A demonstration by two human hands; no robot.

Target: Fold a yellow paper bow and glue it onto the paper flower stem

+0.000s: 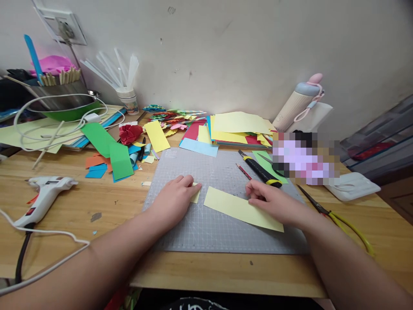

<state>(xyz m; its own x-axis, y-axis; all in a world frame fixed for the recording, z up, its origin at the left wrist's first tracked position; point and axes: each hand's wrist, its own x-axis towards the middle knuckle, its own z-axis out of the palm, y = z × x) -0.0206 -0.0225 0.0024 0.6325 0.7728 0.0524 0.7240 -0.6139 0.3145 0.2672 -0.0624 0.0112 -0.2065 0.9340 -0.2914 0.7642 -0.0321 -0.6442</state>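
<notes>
On the grey cutting mat, my left hand rests at left of centre, its fingers closed on a small piece of pale yellow paper. Much of that piece is hidden beneath the hand. My right hand has curled fingers and pinches the upper edge of a longer pale yellow paper strip. This strip lies at a slant, and a gap separates it from the small piece. Just beyond my right hand are a black and yellow utility knife and a short red pencil.
Yellow-handled scissors lie to the right, a white glue gun with its cord to the left. Behind the mat are stacked coloured papers, green paper strips, a cup of clear sticks and a bottle.
</notes>
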